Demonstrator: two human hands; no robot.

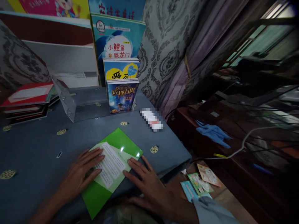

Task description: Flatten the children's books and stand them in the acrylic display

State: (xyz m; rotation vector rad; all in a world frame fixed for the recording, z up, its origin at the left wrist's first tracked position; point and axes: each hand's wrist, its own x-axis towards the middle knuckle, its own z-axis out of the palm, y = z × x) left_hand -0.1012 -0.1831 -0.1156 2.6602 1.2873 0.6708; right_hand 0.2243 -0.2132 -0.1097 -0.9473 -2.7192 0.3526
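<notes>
On a green booklet (114, 172) at the near edge of the blue-grey, pineapple-print table (35, 146), resting with left hand (80, 171) and right hand (150, 183), fingers (97, 160) outstretched, slightly parted, laid on it without clasping. Farther back, upright books (122, 96) in front of grey patterned wall covering (161, 40). Off to the right, mauve curtain (179, 77), blue cloth (213, 133) on dark-red cabinet (185, 123), window (263, 45), picture booklets (199, 183) on the floor (227, 200)

teal book (135, 34): 小鲤鱼跳龙门 | book behind (116, 5): 安徒生童话 | yellow-blue book (121, 70): 爱 | green booklet (112, 158): illegible

A blue cloth (213, 133) (rather crumpled) lies near a pale cable (259, 128).
</notes>
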